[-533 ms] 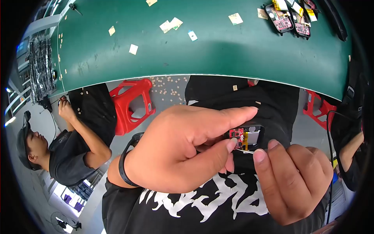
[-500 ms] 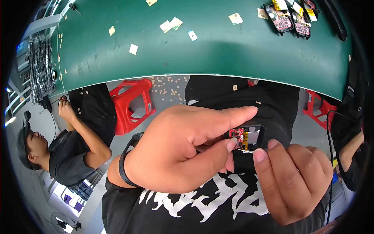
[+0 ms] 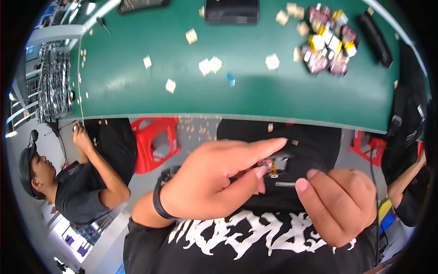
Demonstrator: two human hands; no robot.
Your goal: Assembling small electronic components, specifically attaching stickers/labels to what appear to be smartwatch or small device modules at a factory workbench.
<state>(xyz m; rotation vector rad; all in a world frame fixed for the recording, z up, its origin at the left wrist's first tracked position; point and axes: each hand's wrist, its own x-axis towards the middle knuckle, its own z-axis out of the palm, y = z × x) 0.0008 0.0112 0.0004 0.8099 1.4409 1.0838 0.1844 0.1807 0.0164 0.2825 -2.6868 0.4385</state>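
Observation:
In my left hand point(image 3: 214, 178) I grip a small dark-cased electronic device point(image 3: 276, 166) between thumb and fingers. Its red circuit board, yellow tape and silvery battery face up, and part of the case is hidden by my hand. My right hand point(image 3: 340, 203) pinches a thin, light metal tool point(image 3: 285, 184) between thumb and index finger. The tool points left and lies apart from the device, just on its near side. Both hands are above my lap, short of the table's edge. The tool's exact kind is too blurred to tell.
On the green table point(image 3: 150, 100) lie scattered paper squares, a blue-white scrap point(image 3: 231, 79) and a pile of opened devices point(image 3: 326, 41). A black box point(image 3: 232, 11) stands at the far side. Red stools point(image 3: 155, 144) flank me; a person point(image 3: 77, 178) works at the left.
The tool in my right hand has drawn away from the device's edge. My view has tipped up, so more of the table shows. My left hand keeps its hold.

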